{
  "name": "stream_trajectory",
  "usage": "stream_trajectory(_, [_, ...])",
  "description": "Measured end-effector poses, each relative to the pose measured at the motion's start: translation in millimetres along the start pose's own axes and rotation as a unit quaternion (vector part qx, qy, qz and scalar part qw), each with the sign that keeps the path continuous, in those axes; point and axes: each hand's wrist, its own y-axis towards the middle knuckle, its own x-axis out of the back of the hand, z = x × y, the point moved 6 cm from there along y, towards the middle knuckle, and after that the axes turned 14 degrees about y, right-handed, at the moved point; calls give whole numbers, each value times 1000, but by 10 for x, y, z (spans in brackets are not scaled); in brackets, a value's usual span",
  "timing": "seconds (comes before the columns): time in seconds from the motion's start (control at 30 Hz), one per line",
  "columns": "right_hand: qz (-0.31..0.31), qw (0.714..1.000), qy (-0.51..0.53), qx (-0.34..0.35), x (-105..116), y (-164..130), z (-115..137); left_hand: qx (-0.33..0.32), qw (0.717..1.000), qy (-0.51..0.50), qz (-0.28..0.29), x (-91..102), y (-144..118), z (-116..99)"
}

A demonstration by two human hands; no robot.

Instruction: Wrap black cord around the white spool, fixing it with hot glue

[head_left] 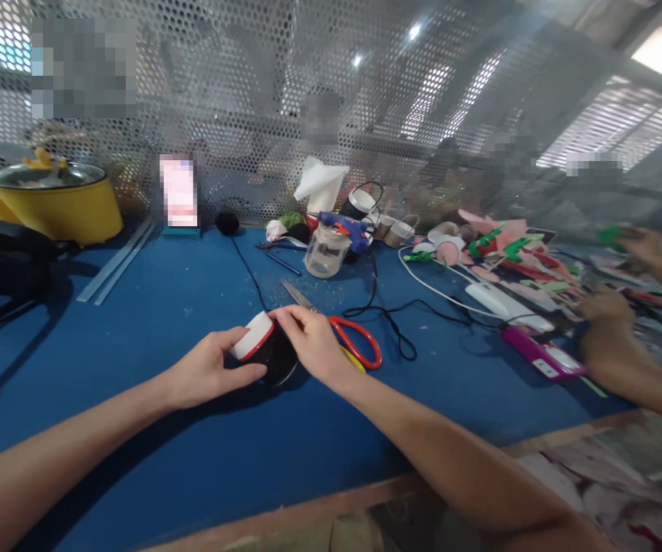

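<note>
A small black cup-shaped piece with a white band and a red line round one end lies tilted on its side, low over the blue table. My left hand grips it from the left, thumb and fingers round the white end. My right hand pinches at the red edge on its upper right side; what the fingertips hold there is too small to make out. Beside my right hand lie scissors with red and yellow handles, partly hidden by that hand, their blades pointing up and left.
A clear jar with a blue glue gun across it stands ahead. Behind are a phone, a yellow pot and glue sticks. Rightward lie pink and green scraps, cables, a purple box and another person's hands.
</note>
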Motion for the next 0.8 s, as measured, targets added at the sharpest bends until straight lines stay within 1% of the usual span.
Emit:
stream_trajectory(0.13, [53,998,-9,-22,-16,-52,35,4,1000,-12,-2,1,15,23])
stream_trajectory(0.3, [186,982,-19,3,-66,-112,76,21,998,-56,1,-6,19,76])
stream_trajectory(0.37, [218,975,-32,7,-71,-124,70,24,997,-71,0,-5,15,84])
stream_trajectory(0.47, [219,975,-43,21,-73,-132,89,2,998,-62,-10,21,11,64])
stream_trajectory(0.57, [186,979,-79,41,-80,-156,146,-17,999,-29,-26,62,14,40])
stream_trajectory(0.63, [158,978,-120,64,-86,-186,195,-13,999,-13,-38,83,18,34])
stream_trajectory(0.7, [143,971,-164,95,-105,-227,239,-4,999,-10,-50,91,19,23])
stream_trajectory(0.8, [133,953,-232,145,-148,-285,269,10,997,-18,-68,80,11,3])
